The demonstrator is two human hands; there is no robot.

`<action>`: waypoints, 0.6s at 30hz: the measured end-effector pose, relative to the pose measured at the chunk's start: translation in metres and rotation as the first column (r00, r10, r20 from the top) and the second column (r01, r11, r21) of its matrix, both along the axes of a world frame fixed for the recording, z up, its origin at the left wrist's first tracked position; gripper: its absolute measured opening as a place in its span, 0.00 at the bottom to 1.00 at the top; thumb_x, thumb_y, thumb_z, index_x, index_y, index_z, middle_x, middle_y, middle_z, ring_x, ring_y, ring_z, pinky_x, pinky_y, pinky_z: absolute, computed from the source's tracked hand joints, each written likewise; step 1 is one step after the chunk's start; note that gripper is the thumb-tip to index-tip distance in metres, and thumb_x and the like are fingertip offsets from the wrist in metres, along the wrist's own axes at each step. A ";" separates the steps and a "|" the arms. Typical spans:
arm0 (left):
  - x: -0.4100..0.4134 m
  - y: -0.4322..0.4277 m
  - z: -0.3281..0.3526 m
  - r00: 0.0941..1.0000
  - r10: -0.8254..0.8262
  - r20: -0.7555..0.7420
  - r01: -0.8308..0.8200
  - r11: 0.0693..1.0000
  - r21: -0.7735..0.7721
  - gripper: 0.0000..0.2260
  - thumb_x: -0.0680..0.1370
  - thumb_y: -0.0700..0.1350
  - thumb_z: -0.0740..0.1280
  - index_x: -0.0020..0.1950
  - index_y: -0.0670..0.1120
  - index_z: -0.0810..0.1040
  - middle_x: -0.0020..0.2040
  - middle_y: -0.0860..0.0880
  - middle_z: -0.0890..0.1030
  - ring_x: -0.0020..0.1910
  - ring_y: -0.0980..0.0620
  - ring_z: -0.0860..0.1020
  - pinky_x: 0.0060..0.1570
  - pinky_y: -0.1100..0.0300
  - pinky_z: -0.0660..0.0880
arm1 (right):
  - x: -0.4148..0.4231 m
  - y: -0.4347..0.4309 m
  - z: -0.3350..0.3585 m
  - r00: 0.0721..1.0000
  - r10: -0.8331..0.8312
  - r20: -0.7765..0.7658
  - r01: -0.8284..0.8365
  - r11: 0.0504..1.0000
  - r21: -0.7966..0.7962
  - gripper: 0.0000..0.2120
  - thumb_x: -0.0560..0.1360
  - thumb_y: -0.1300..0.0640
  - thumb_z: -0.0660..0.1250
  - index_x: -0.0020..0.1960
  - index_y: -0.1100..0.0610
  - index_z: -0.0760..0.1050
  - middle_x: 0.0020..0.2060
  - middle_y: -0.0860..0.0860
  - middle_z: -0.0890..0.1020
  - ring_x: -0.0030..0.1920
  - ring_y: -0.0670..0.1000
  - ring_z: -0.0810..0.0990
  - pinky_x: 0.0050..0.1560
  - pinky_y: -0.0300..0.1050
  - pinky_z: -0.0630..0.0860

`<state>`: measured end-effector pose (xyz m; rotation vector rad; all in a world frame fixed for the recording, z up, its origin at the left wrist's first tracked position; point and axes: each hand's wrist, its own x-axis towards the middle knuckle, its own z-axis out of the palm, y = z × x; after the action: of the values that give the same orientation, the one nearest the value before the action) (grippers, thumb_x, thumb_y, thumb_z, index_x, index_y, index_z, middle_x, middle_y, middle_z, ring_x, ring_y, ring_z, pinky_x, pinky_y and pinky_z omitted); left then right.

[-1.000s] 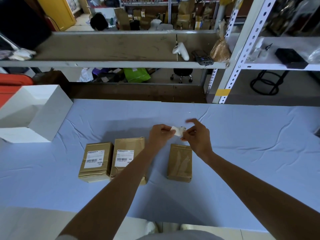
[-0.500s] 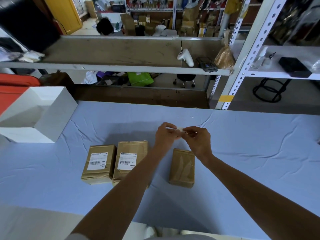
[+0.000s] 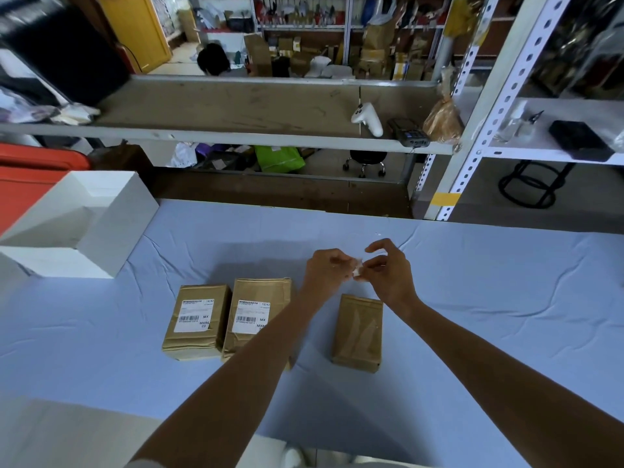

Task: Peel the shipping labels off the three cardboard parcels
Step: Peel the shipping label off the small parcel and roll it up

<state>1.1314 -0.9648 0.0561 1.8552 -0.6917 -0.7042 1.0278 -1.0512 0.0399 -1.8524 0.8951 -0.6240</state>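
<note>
- A small white peeled label (image 3: 357, 272), apparently crumpled (it is blurred), is held above the table between both hands.
- It is pinched by the left hand (image 3: 326, 273), whose fingers are curled in around it.
- It is also pinched by the right hand (image 3: 388, 276); the index finger is lifted and bent.
- The right parcel (image 3: 358, 332) is laid bare-topped just below the hands.
- The middle parcel (image 3: 260, 298) and left parcel (image 3: 197, 342) are set side by side, each topped by a barcode sticker; the middle one is partly covered by the left forearm.
- All are borne by a blue-clothed table (image 3: 489, 298); a white box (image 3: 111, 231) is placed far left.
</note>
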 end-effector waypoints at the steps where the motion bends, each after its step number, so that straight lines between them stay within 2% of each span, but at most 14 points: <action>1: 0.000 0.000 -0.001 1.000 -0.002 -0.015 0.002 1.000 0.006 0.09 0.76 0.41 0.69 0.50 0.35 0.81 0.51 0.37 0.82 0.49 0.43 0.81 0.60 0.52 0.76 | -0.001 -0.002 0.003 1.000 0.021 0.008 -0.021 1.000 0.023 0.12 0.70 0.66 0.74 0.50 0.58 0.76 0.35 0.50 0.83 0.35 0.47 0.84 0.40 0.36 0.81; 3: -0.001 0.000 -0.005 1.000 0.002 -0.005 -0.002 1.000 0.020 0.08 0.74 0.39 0.71 0.50 0.35 0.82 0.51 0.37 0.83 0.52 0.41 0.80 0.60 0.56 0.74 | -0.002 -0.009 0.008 0.996 0.088 0.000 -0.088 0.996 -0.015 0.07 0.69 0.67 0.74 0.45 0.59 0.80 0.35 0.50 0.83 0.35 0.47 0.83 0.38 0.35 0.79; 5: -0.002 0.002 -0.007 1.000 0.025 -0.002 -0.025 1.000 0.010 0.07 0.72 0.40 0.73 0.47 0.38 0.83 0.48 0.41 0.84 0.49 0.46 0.82 0.58 0.58 0.76 | -0.003 -0.013 0.013 0.990 0.141 -0.002 -0.140 0.987 -0.072 0.04 0.69 0.67 0.74 0.42 0.60 0.84 0.36 0.52 0.84 0.35 0.47 0.83 0.38 0.33 0.78; 7: 0.000 0.006 -0.011 0.993 0.021 -0.120 -0.026 0.999 -0.039 0.04 0.71 0.40 0.74 0.44 0.43 0.83 0.40 0.50 0.86 0.42 0.54 0.83 0.54 0.55 0.79 | -0.004 -0.014 0.015 0.988 0.155 -0.003 -0.154 0.983 -0.095 0.04 0.70 0.67 0.74 0.43 0.61 0.85 0.36 0.52 0.84 0.35 0.47 0.83 0.39 0.31 0.78; 9: 0.000 0.010 -0.014 0.978 0.004 -0.210 -0.019 0.998 -0.067 0.04 0.70 0.41 0.74 0.43 0.47 0.81 0.35 0.58 0.84 0.37 0.59 0.83 0.48 0.59 0.80 | -0.004 -0.015 0.015 0.989 0.145 -0.027 -0.147 0.983 -0.111 0.05 0.69 0.66 0.74 0.44 0.61 0.85 0.37 0.50 0.84 0.36 0.46 0.83 0.39 0.29 0.78; 10: 0.000 0.010 -0.014 0.976 -0.002 -0.216 -0.014 0.997 -0.070 0.04 0.71 0.41 0.74 0.43 0.48 0.81 0.34 0.59 0.84 0.36 0.60 0.82 0.46 0.61 0.80 | -0.004 -0.016 0.016 0.989 0.141 -0.046 -0.145 0.983 -0.110 0.04 0.70 0.66 0.74 0.44 0.60 0.85 0.37 0.49 0.83 0.36 0.46 0.82 0.39 0.29 0.78; 12: 0.000 0.007 -0.011 0.977 0.001 -0.215 -0.017 0.997 -0.071 0.03 0.71 0.40 0.73 0.44 0.46 0.82 0.37 0.55 0.84 0.37 0.58 0.82 0.49 0.58 0.80 | -0.003 -0.018 0.016 0.987 0.142 -0.070 -0.149 0.984 -0.099 0.04 0.70 0.65 0.74 0.45 0.60 0.85 0.38 0.49 0.84 0.37 0.47 0.83 0.41 0.30 0.78; 13: -0.001 0.005 -0.008 0.978 0.014 -0.208 -0.028 0.998 -0.065 0.04 0.72 0.38 0.72 0.46 0.42 0.82 0.40 0.49 0.85 0.40 0.54 0.83 0.52 0.55 0.79 | -0.002 -0.018 0.016 0.986 0.152 -0.074 -0.158 0.984 -0.081 0.05 0.70 0.65 0.74 0.46 0.61 0.85 0.39 0.50 0.84 0.38 0.47 0.83 0.42 0.30 0.78; 15: 0.000 0.001 -0.004 0.987 0.035 -0.156 -0.038 0.999 -0.020 0.08 0.74 0.34 0.69 0.52 0.32 0.80 0.50 0.35 0.82 0.49 0.40 0.81 0.61 0.48 0.75 | -0.002 -0.016 0.017 0.980 0.185 -0.072 -0.188 0.982 -0.034 0.07 0.69 0.65 0.75 0.47 0.61 0.85 0.40 0.50 0.84 0.39 0.46 0.83 0.42 0.29 0.78; 16: 0.001 -0.001 -0.005 0.991 0.030 -0.134 -0.030 1.000 0.006 0.11 0.75 0.33 0.68 0.55 0.29 0.78 0.54 0.31 0.80 0.51 0.36 0.79 0.64 0.48 0.73 | -0.002 -0.015 0.018 0.976 0.206 -0.071 -0.208 0.978 -0.029 0.08 0.69 0.66 0.75 0.47 0.62 0.85 0.39 0.50 0.84 0.39 0.46 0.83 0.42 0.29 0.78; 18: 0.004 -0.003 -0.007 0.994 0.023 -0.109 -0.018 0.999 0.046 0.12 0.76 0.33 0.67 0.57 0.30 0.77 0.56 0.31 0.79 0.47 0.41 0.78 0.64 0.52 0.72 | -0.004 -0.014 0.020 0.965 0.256 -0.055 -0.259 0.964 -0.053 0.07 0.68 0.68 0.75 0.46 0.63 0.84 0.39 0.51 0.84 0.39 0.46 0.83 0.42 0.30 0.78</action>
<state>1.1352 -0.9678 0.0494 1.8468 -0.5900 -0.8072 1.0241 -1.0653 0.0599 -2.0032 0.6561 -0.4502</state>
